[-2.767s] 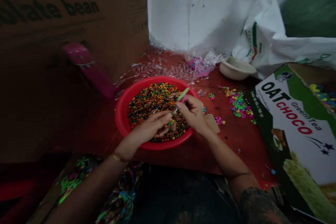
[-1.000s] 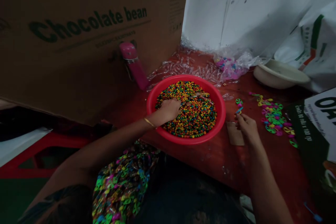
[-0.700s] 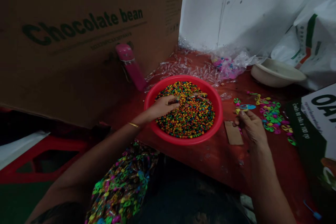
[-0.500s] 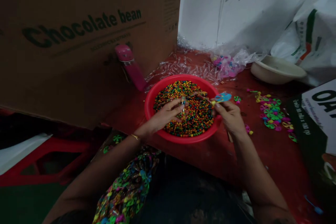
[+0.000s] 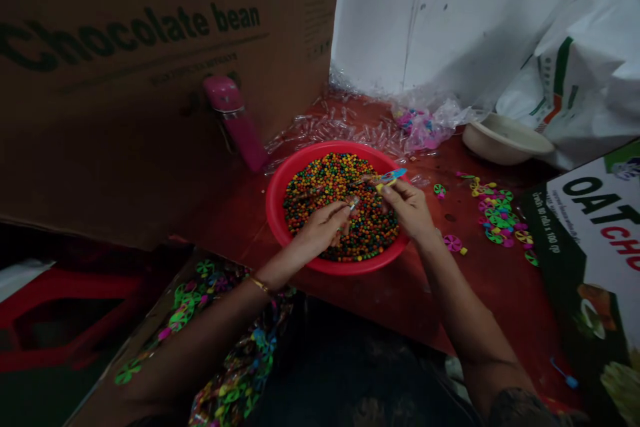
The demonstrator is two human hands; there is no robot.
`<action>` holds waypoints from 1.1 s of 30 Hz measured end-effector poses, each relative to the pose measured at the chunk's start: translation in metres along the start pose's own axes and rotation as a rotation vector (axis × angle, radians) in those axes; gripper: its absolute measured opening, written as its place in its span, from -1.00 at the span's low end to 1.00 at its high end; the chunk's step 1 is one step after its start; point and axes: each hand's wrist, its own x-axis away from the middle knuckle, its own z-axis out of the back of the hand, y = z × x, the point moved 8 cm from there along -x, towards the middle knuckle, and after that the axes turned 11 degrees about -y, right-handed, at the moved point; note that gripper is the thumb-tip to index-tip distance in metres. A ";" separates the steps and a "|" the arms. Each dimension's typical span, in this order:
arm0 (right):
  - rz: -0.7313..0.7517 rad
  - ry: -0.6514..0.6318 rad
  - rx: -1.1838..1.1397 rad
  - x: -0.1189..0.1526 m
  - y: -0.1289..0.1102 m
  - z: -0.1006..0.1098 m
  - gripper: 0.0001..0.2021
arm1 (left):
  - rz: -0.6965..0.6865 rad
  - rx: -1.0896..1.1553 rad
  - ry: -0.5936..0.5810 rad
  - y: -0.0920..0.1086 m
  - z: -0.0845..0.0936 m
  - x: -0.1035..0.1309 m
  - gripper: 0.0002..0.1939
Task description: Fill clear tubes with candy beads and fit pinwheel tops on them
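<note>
A red basin (image 5: 274, 203) full of small multicoloured candy balls (image 5: 345, 170) stands on the red table. Over the candies, my left hand (image 5: 325, 227) is closed around a small clear plastic tube (image 5: 354, 203) with some colour inside. My right hand (image 5: 407, 207) pinches a plastic pinwheel (image 5: 393, 176) with blue blades and a yellow piece, above the basin's right side. The two hands are close but apart. Several empty clear tubes (image 5: 340, 127) lie behind the basin. Loose pinwheels (image 5: 500, 213) in green, pink and yellow are heaped to the right.
A large cardboard box (image 5: 150, 113) walls off the left, with a pink bottle (image 5: 237, 123) against it. An off-white bowl (image 5: 505, 140) and an oat carton (image 5: 590, 247) stand at the right. Finished-looking tubes with pinwheels (image 5: 235, 373) pile up below my left arm.
My right hand has moved left, bringing the pinwheel nearer the left hand and turning it edge-on. The tube in my left hand has tipped over. The view has shifted a little.
</note>
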 end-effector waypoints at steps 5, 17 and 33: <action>-0.075 0.122 -0.003 0.003 0.016 0.002 -0.72 | 0.004 -0.509 -0.067 0.001 0.009 0.003 -0.70; -0.023 -0.162 -0.079 0.006 0.007 -0.028 -0.71 | -0.068 0.648 -0.209 -0.004 -0.019 0.001 -0.69; -0.099 0.037 0.131 0.011 0.012 -0.040 -0.67 | 0.018 -0.476 0.244 0.020 -0.003 0.020 -0.73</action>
